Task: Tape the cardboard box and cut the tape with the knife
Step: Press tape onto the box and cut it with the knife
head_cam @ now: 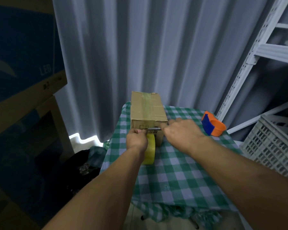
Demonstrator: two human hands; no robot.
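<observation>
A brown cardboard box (147,107) stands on the green checked tablecloth (181,171), with a strip of clear tape running along its top and down its near face. A yellowish tape roll (150,149) hangs upright against the near face. My left hand (136,141) is closed around the roll's upper part. My right hand (181,131) holds a knife (154,128), its thin blade lying level across the tape between the box and the roll, pointing left toward my left hand.
An orange and blue tape dispenser (213,124) lies on the cloth to the right. A white slotted crate (273,143) and white metal shelving (249,63) stand at the right. Large cardboard boxes (23,80) are stacked at the left. Pale curtains hang behind.
</observation>
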